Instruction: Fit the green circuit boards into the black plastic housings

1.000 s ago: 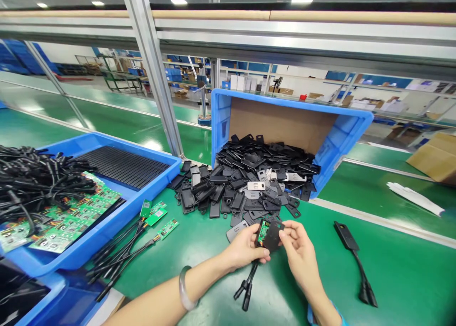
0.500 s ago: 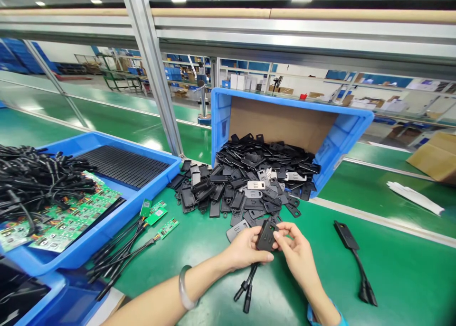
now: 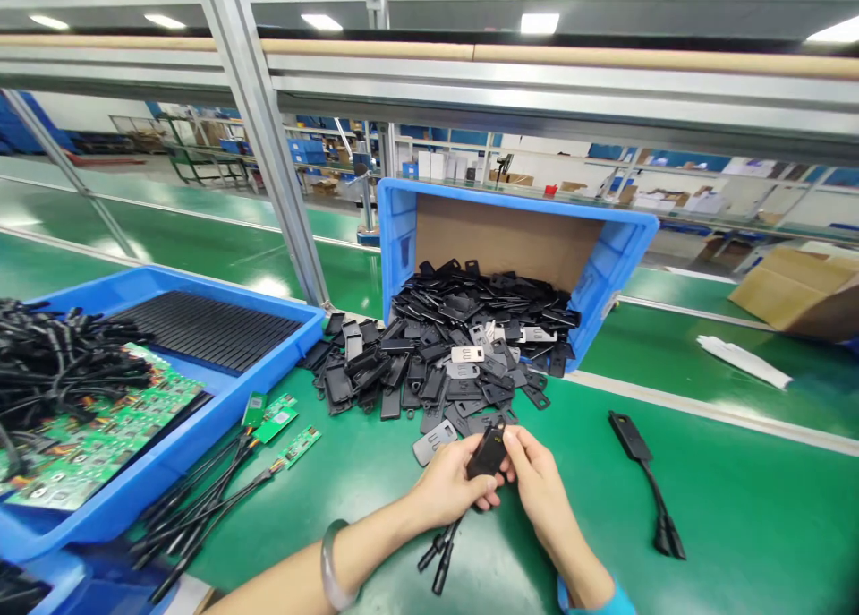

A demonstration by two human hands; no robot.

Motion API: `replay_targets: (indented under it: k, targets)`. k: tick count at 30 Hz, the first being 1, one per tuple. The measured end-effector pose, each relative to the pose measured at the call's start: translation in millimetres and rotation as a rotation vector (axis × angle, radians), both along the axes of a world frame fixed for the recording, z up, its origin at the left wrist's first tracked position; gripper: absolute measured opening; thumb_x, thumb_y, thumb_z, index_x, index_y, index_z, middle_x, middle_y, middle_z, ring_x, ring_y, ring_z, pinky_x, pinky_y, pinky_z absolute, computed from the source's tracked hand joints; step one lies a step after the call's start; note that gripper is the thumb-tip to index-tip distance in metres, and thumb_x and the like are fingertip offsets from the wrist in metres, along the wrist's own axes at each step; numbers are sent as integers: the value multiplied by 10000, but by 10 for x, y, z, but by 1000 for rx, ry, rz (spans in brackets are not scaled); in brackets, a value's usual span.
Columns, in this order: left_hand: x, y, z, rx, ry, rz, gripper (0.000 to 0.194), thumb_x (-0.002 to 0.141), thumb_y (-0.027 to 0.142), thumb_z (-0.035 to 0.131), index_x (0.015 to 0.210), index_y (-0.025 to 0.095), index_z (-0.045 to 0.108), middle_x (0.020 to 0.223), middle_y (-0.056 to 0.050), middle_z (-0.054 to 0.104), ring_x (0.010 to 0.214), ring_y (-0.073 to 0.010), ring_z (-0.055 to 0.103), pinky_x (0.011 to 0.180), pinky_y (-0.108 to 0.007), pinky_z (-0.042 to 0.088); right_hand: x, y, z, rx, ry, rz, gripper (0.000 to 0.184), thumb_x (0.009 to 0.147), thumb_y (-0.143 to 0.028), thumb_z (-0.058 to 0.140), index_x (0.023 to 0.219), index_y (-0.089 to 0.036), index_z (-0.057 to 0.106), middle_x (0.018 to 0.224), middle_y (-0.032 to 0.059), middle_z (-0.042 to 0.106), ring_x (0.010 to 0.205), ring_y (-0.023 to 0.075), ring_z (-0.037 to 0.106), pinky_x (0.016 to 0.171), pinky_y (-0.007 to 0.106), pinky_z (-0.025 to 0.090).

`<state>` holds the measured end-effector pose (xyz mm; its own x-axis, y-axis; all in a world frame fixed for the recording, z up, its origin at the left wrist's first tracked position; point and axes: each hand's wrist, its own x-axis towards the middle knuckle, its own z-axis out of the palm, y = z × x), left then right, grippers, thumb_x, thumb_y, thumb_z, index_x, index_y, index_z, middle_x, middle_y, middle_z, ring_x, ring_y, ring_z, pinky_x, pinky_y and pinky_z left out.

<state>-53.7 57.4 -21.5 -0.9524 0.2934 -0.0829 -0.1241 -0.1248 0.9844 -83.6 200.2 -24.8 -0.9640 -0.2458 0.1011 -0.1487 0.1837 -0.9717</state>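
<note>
My left hand [image 3: 448,485] and my right hand [image 3: 537,481] meet low in the middle of the view, both closed on one small black plastic case [image 3: 488,451]. The left grips it from below, the right pinches its upper right edge. A black cable [image 3: 443,552] with two plugs hangs from the case onto the green mat. Just beyond my hands lies a heap of black case shells [image 3: 443,355] that spills from a tipped blue bin [image 3: 624,248]. A finished cased cable [image 3: 641,472] lies to the right.
A blue tray [image 3: 221,391] at the left holds green circuit boards [image 3: 80,436], black cables and a ribbed black tray. Loose boards with cables [image 3: 228,472] lie beside it. An aluminium post [image 3: 261,149] rises behind. A white packet [image 3: 742,362] and a cardboard box [image 3: 798,288] sit far right.
The green board seen in the open case a second ago is now covered; the case is shut between my hands. The camera has shifted, so everything sits slightly further left and lower.
</note>
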Motion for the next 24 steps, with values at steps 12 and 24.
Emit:
replay_targets:
  k: [12,24]
  targets:
    - [81,-29,-86,-165,241,-108,834,699,106,623,1434,247,253,1340,-143,484,1153,-250,525,861,-362,513,-230,373,10,874,513,-216,469,923,-285,421,1342,-74,403,1031,149,527,900,254,563,783,375,509]
    - [93,-120,-67,-564,391,-73,482,787,179,582,1259,247,517,1191,-65,595,994,-189,575,853,-301,509,-634,1083,-156,1369,316,-891,728,815,-543,578,1269,16,470,1166,320,463,1017,425,487,727,477,437]
